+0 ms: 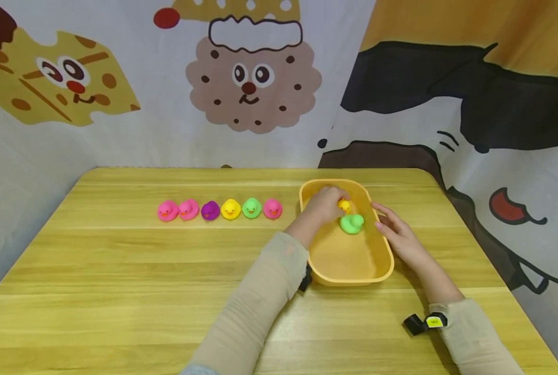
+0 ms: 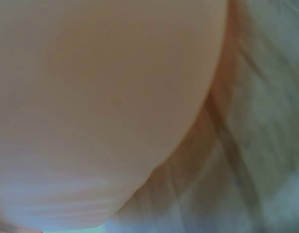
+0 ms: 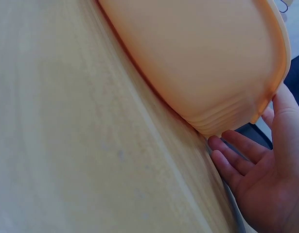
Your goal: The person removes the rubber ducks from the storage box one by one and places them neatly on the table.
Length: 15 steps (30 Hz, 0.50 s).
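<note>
A yellow-orange plastic bin stands on the table. My left hand reaches over its left side, and its fingers pinch a small yellow rubber duck, partly hidden behind the fingertips. Close in front of that duck, a green rubber duck sits inside the bin. My right hand rests against the bin's right side, thumb near the rim and fingers loosely extended; the right wrist view shows the fingers touching the outer wall. In the left wrist view the bin wall fills most of the picture and hides the hand.
Left of the bin, rubber ducks stand in a row: two pink, then purple, yellow, green and another pink duck. A wooden table carries everything. A cartoon-printed curtain hangs behind it.
</note>
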Motion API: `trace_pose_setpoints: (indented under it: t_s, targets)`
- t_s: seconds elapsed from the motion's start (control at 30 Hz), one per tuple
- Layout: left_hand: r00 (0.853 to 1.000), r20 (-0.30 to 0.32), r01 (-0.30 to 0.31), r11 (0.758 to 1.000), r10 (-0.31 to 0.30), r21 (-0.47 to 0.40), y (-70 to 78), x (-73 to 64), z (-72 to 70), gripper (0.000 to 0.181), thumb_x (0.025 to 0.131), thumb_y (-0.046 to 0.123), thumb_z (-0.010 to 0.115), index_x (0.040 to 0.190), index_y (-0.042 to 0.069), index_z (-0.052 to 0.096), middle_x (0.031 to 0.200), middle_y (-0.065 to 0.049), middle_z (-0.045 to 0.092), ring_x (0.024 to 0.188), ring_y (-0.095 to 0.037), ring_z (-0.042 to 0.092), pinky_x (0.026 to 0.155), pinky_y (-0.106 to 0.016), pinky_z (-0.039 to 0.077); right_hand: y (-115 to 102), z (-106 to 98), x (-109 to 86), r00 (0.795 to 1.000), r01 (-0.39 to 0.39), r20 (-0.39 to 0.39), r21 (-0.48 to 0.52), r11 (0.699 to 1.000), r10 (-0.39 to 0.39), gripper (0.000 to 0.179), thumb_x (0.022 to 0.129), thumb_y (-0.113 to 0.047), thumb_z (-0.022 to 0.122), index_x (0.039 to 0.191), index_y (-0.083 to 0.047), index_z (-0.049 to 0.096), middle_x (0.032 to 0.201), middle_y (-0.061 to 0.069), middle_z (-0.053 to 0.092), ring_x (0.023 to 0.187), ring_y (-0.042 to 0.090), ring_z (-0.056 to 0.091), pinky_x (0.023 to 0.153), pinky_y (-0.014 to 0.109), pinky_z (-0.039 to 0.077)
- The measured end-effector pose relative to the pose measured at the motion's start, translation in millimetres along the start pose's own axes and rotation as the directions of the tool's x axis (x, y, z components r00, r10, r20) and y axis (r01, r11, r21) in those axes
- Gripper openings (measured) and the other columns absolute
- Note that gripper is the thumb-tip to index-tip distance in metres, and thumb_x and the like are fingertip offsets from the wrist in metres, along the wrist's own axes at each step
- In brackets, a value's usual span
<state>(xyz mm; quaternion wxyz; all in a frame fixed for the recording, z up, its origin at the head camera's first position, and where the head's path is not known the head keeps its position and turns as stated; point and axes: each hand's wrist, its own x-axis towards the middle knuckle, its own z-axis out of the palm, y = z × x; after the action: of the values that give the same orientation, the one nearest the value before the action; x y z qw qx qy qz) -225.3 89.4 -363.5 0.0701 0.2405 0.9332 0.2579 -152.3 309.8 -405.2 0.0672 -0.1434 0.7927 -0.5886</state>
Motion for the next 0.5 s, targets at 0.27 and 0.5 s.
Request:
trace_pose_setpoints:
  t_s: [0.27, 0.5]
  targets:
    - [0.998, -0.044, -0.054, 0.998, 0.053, -0.018, -2.3, 0.6, -0.2, 0.036, 0.087, 0.018, 0.071, 0.122, 0.016, 0.067, 0.121, 0.001, 0.062, 0.115, -0.017, 0.05, 0.095, -0.027, 0.039, -0.8, 1.0, -0.4, 1.0, 0.002, 0.001, 0.017, 1.0, -0.002, 0.052, 0.103, -0.022, 0.044, 0.151, -0.012, 0.026, 0.138, 0.033, 0.037, 0.105, 0.008, 0.058, 0.079, 0.03, 0.052]
    - [0.989, -0.118, -0.104, 0.987, 0.09, -0.122, -2.3, -1.5, -3.0, 0.038, 0.084, 0.016, 0.073, 0.122, 0.013, 0.066, 0.122, -0.003, 0.061, 0.113, -0.017, 0.05, 0.095, -0.025, 0.039, -1.7, 1.5, -0.2, 1.0, 0.0, -0.001, 0.022, 1.0, 0.0, 0.052, 0.103, -0.023, 0.044, 0.151, -0.012, 0.027, 0.138, 0.033, 0.037, 0.105, 0.008, 0.058, 0.079, 0.03, 0.052]
